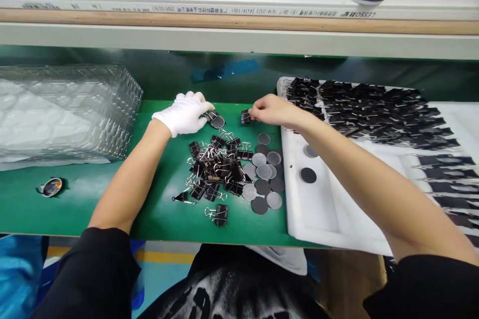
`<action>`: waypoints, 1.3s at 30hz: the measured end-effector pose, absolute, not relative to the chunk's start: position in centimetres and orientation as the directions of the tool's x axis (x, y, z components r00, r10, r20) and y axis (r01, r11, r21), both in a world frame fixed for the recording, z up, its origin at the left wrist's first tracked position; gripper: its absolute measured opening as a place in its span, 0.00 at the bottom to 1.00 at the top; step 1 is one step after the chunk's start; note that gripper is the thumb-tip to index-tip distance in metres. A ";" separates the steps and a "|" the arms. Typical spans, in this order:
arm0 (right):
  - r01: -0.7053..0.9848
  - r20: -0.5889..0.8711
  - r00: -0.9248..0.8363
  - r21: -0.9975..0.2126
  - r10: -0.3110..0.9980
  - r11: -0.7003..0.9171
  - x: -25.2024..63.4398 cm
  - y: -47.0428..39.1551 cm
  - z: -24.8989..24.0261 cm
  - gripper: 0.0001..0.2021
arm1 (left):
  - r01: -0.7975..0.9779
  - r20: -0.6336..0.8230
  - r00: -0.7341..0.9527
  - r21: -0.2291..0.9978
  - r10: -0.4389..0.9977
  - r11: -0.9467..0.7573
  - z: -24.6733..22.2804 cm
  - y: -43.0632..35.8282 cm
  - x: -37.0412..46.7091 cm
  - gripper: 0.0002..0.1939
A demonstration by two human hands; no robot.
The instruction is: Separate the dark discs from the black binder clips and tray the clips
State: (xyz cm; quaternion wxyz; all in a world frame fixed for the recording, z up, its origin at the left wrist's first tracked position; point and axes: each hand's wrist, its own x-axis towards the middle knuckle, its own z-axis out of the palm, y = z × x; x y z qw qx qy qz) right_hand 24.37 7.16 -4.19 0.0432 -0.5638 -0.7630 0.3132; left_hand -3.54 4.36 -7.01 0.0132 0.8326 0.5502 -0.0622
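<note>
My left hand (185,113), in a white glove, pinches a round grey disc with a dark rim (217,121); a black binder clip (211,115) sits against the disc by my thumb. Whether that clip grips the disc is hard to make out. Bare and closed, my right hand (268,109) holds another black binder clip (245,116) by its wire handles, a little to the right of the disc. Below both hands lies a heap of black binder clips (220,167) on the green tabletop (157,209). Several loose grey and black discs (264,172) are spread beside the heap.
On the right, a white foam tray (325,214) bears rows of black binder clips (366,109) and a black disc (308,175). Stacked clear plastic trays (67,114) stand at left, near a small ring-shaped part (51,187). A shelf edge (224,40) crosses the back.
</note>
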 end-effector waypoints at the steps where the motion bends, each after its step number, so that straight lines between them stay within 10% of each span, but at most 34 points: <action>1: 0.833 -0.297 -0.375 -0.523 0.878 0.178 23.9 7.6 -4.4 0.14 | 0.919 -0.106 0.386 -0.037 0.916 -0.391 -6.9 4.3 -3.5 0.33; 4: 0.842 -0.350 -0.415 -0.497 0.840 0.209 22.5 8.6 -5.3 0.12 | 0.901 -0.127 0.429 -0.003 0.894 -0.433 -6.8 4.2 -3.4 0.44; 10: 0.939 -0.307 -0.232 -0.318 0.923 0.131 20.2 9.8 -5.4 0.25 | 0.897 -0.148 0.441 0.030 0.885 -0.441 -7.6 4.5 -2.5 0.29; 23: 0.889 0.102 -0.067 -0.446 0.993 0.106 17.5 12.0 -14.2 0.37 | 0.876 -0.003 0.406 0.287 0.914 -0.388 -10.3 4.7 -2.8 0.25; 39: 0.859 0.015 -0.046 -0.509 0.999 0.047 18.6 12.7 -15.4 0.38 | 0.833 0.021 0.398 0.410 0.917 -0.371 -11.2 4.9 -0.8 0.26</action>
